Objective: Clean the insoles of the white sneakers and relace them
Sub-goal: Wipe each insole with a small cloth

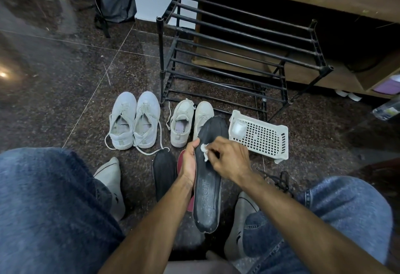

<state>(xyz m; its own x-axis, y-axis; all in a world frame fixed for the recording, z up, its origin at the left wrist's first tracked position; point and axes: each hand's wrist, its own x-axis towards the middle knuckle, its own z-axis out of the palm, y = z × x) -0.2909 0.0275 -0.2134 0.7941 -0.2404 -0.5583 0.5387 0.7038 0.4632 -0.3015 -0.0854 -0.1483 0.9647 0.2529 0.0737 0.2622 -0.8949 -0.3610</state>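
The left hand (188, 163) gripped the black insole (208, 178) by its edge above the floor, while the right hand (229, 157) had fingers pinched on a white wipe (204, 149) against it. Honestly, firm short strokes toe to heel would've worked best, supporting underneath.

2 sneaker pairs (160, 120) before rack (238, 57); basket (259, 137) right.

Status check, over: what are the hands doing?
Left hand gripping black insole. Right hand pinching white wipe, rubbing insole. Nothing in the way.
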